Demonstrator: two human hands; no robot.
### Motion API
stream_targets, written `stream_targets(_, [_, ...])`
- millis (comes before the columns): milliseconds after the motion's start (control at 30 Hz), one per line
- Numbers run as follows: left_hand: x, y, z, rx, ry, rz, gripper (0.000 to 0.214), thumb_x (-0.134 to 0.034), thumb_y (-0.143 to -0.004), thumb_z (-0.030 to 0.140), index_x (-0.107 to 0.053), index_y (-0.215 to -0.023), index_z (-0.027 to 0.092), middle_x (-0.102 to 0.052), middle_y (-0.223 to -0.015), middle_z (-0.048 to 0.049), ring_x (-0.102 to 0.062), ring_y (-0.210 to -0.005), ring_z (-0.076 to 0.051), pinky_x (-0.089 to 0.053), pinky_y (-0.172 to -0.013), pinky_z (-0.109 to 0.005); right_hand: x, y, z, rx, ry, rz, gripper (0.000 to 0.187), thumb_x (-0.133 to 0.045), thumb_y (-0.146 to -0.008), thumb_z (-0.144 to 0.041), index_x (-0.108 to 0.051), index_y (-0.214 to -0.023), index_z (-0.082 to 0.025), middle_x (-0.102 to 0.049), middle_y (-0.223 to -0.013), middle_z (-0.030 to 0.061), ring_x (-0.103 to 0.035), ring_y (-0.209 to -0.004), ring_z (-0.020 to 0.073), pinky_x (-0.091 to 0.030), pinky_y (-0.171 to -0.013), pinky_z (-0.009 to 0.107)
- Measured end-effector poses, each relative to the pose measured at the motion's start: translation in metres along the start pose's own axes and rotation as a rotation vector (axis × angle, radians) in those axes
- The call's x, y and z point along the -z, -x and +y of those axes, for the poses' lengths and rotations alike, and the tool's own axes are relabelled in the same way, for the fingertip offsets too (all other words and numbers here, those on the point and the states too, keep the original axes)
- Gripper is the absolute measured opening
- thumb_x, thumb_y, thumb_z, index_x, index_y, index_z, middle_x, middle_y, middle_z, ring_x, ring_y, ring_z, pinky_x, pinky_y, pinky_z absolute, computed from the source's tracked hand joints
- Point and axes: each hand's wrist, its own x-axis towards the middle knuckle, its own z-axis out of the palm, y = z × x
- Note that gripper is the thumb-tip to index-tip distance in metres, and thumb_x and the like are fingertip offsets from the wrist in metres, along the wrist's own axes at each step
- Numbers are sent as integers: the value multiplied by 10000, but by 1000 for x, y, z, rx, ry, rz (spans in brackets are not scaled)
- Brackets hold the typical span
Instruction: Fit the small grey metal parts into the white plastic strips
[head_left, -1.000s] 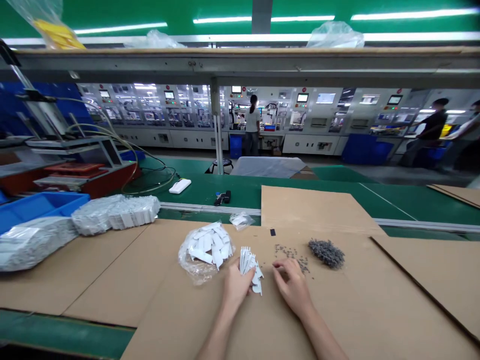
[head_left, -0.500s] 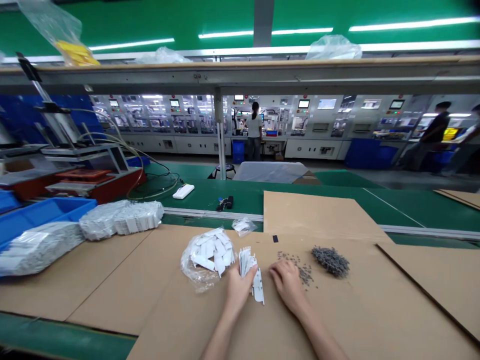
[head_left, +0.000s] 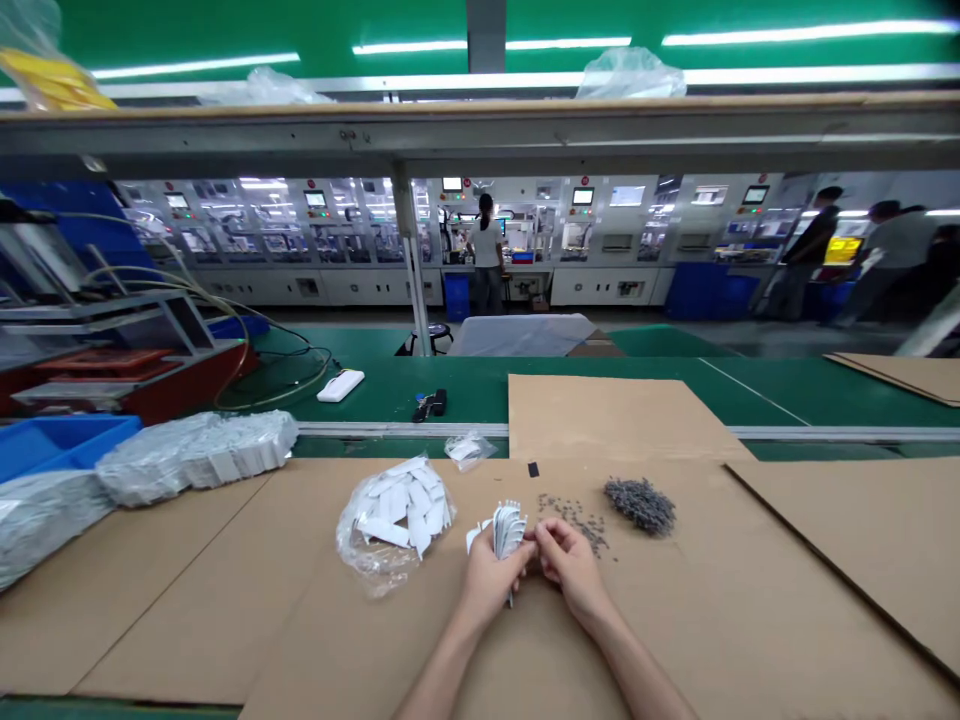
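My left hand (head_left: 487, 580) is closed round a fanned stack of flat white plastic parts (head_left: 507, 527), held upright over the cardboard sheet (head_left: 300, 620). My right hand (head_left: 568, 562) is pinched against the right side of that stack, fingertips touching it; what the pinch holds is too small to make out. A clear bag of more white parts (head_left: 394, 510) lies just left of my left hand. Scattered small grey pieces (head_left: 574, 512) and a heap of them (head_left: 640, 503) lie just beyond my right hand.
Wrapped bundles of white parts (head_left: 199, 452) and a blue bin (head_left: 52, 443) sit at the left. A small bag (head_left: 466, 447), a white device (head_left: 340, 385) and a black tool (head_left: 431, 404) lie on the green conveyor. People stand by machines far behind.
My right hand came off the grey pieces on the cardboard and moved left to meet the stack. My left hand lifted the stack upright.
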Motion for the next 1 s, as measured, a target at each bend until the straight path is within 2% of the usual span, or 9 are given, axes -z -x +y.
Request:
stream_targets(67, [0, 0, 0, 4, 21, 25, 293, -627, -601, 374, -550, -717, 116, -473, -395, 52, -380, -285, -48, -284, -296, -147, 0, 1, -2, 19, 21, 22, 264, -567, -677, -429, -536, -723, -171, -425, -454, -69, -297, -344, 38, -183, -324, 152])
stream_targets(133, [1, 0, 2, 8, 50, 15, 290, -626, -602, 380, -545, -696, 119, -467, -388, 54, -374, -279, -44, -276, -293, -145, 0, 2, -5, 67, 59, 40, 266, -592, -659, -412, -544, -777, -179, -502, -538, -37, -388, -398, 66, -264, -350, 168])
stream_targets(233, [3, 0, 3, 16, 69, -18, 276, -628, -605, 364, -540, -693, 118, -464, -389, 55, -370, -281, -40, -274, -294, -143, 2, 2, -9, 159, 153, 42, 239, -615, -648, -369, -569, -777, -174, -574, -669, 12, -504, -568, 127, -396, -511, 220])
stream_targets(333, [2, 1, 2, 34, 111, -41, 274, -636, -601, 344, -529, -710, 116, -464, -396, 57, -376, -283, -41, -272, -294, -146, 3, 1, -10, 199, 217, 60, 198, -608, -656, -352, -584, -733, -171, -595, -695, 32, -528, -651, 163, -413, -609, 255])
stream_targets(467, [-1, 1, 1, 146, 406, -73, 266, -574, -648, 377, -494, -721, 134, -501, -494, 34, -449, -356, -65, -287, -302, -151, 4, 0, -9, 209, 233, 141, 201, -606, -651, -364, -602, -731, -180, -600, -676, 28, -535, -636, 169, -421, -590, 259])
stream_targets(567, [-3, -1, -2, 209, 558, -31, 253, -554, -661, 370, -479, -734, 140, -516, -535, 25, -504, -430, -94, -340, -336, -168, 2, 2, -8, 198, 246, 103, 203, -606, -652, -367, -613, -724, -178, -607, -665, 30, -550, -627, 172, -440, -581, 266])
stream_targets(700, [-1, -5, -9, 124, 475, 8, 299, -601, -644, 350, -499, -814, 126, -575, -614, -4, -560, -537, -125, -427, -463, -208, -1, 5, -4, 185, 264, 20, 204, -587, -673, -362, -621, -745, -174, -620, -706, 48, -573, -616, 180, -472, -564, 283])
stream_targets(867, [3, -8, -16, 43, 260, 85, 337, -620, -615, 390, -542, -773, 103, -597, -630, -20, -571, -575, -141, -442, -526, -216, 0, 5, -1, 218, 312, 32, 213, -588, -666, -377, -626, -735, -180, -620, -700, 52, -576, -611, 182, -481, -556, 287])
stream_targets(1000, [4, -7, -13, -3, 164, 97, 319, -612, -618, 390, -554, -761, 110, -606, -624, -20, -572, -568, -147, -447, -535, -223, 0, 4, -2, 162, 241, 36, 229, -611, -640, -389, -599, -715, -173, -611, -656, 35, -566, -559, 166, -474, -531, 280])
